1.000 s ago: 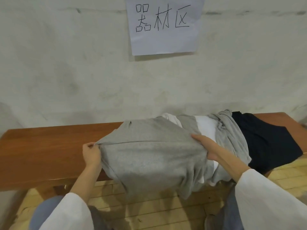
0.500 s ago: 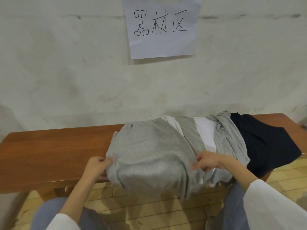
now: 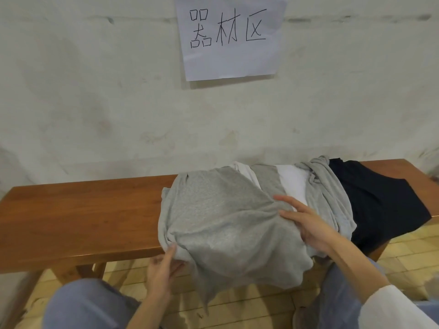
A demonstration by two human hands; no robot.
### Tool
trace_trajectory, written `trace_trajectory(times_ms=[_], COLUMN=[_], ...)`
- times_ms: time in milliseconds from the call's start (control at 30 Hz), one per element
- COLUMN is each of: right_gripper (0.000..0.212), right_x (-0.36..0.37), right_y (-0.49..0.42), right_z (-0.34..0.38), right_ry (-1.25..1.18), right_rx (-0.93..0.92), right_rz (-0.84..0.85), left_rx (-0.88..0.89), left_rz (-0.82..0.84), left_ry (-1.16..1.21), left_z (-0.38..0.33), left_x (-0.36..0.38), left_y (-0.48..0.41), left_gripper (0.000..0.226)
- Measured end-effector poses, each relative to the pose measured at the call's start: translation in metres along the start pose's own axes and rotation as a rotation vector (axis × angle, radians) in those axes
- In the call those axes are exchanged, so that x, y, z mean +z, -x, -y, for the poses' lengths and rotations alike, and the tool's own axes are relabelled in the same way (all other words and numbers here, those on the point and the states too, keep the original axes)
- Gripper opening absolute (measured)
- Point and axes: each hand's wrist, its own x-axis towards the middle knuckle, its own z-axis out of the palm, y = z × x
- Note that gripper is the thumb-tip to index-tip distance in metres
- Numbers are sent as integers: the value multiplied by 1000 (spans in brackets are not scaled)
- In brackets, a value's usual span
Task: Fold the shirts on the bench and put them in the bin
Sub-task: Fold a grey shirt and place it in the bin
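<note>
Change: left grip (image 3: 161, 269) sits lower than half a second ago, now below the front edge of the surface (image 3: 83, 210); right grip (image 3: 306, 224) has let go of the cloth edge it pinched and lies flat.
Left grip: one digit points up against the lower-left fold of the grey shirt (image 3: 225, 214); the other fingers go under the hanging cloth, so I cannot tell whether it holds or only touches.
Right grip: released, fingers straight and spread, pressing on the shirt's right side.
Grey shirt: bunched on the surface right of centre, its near part draping over the front edge.
Around: white shirt (image 3: 294, 184), second grey garment (image 3: 327, 193) and dark shirt (image 3: 375, 203) overlap in a pile to the right; paper sign (image 3: 230, 55) with handwritten characters on the wall; wooden floor (image 3: 403, 252) below.
In the way: right grip and forearm cover the seam between the grey and white shirts.
Cut off: surface's right end, blue-trousered knees (image 3: 88, 305), white sleeve (image 3: 392, 309).
</note>
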Motion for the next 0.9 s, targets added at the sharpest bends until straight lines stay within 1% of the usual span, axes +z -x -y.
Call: trace_trajectory(times_ms=[33,67,100,133,167,233,267,300,333,367,400,433,500,533,567,600,633,667,700,733,767,800,833,867,900], right_gripper=[39,37,38,43,52,68,72,74,75,73,67,54,26,25,27,26,20,12,9,20,35,45,47,44,38], right_x=[0,1,1,1,2,1,0,0,-2,-6,-11,-14,-17,-17,-16,-12,-5,5,15,24,29,31,32,32,31], right_y=[4,6,7,7,6,4,4,4,3,1,-1,-2,0,2,3,5,8,10,9,0,-11,-24,-37,-46,-54], right_z=[2,3,2,-1,-4,-16,-24,-30,-38,-49,-60,-67,-73,-71,-66,-57,-46,-33,-19,-6,6,16,21,23,21], right_ry=[-79,-107,-113,-118,-122,-56,59,239,482,747,972,1134,1317,1362,1371,1319,1217,1058,862,680,555,487,477,497,502], right_rx=[40,70,89,99,103,108,86,29,-54,-141,-230,-310,-443,-545,-687,-808,-861,-839,-765,-664,-554,-415,-275,-138,-19], right_rz=[63,114,138,154,145,73,13,-57,-101,-131,-172,-235,-377,-428,-457,-467,-467,-464,-455,-461,-499,-539,-556,-550,-529], left_rx=[-52,-116,-163,-179,-179,-130,-123,-98,-68,-27,8,67,171,160,127,30,-67,-169,-232,-257,-274,-298,-287,-274,-260], left_rz=[53,144,238,304,324,187,160,188,270,363,441,500,623,698,766,773,723,670,647,657,645,615,550,445,348], left_ry=[6,-37,-125,-240,-382,-631,-694,-732,-814,-949,-1069,-1156,-1237,-1211,-1152,-1068,-921,-719,-471,-182,113,338,454,491,470], left_z=[9,16,22,28,35,49,53,55,56,56,54,52,40,28,10,-13,-37,-61,-77,-93,-105,-112,-118,-120,-120], left_x=[1,1,2,4,7,15,15,15,14,10,7,4,0,-4,-4,-2,0,2,2,2,5,8,14,17,23], left_y=[1,1,1,-1,-4,-9,-9,-9,-5,-1,5,9,20,26,37,52,67,75,72,63,54,42,28,12,2], left_gripper=[31,40,46,49,50,47,45,42,40,38,38,35,25,25,31,36,40,43,47,51,55,54,45,33,36])
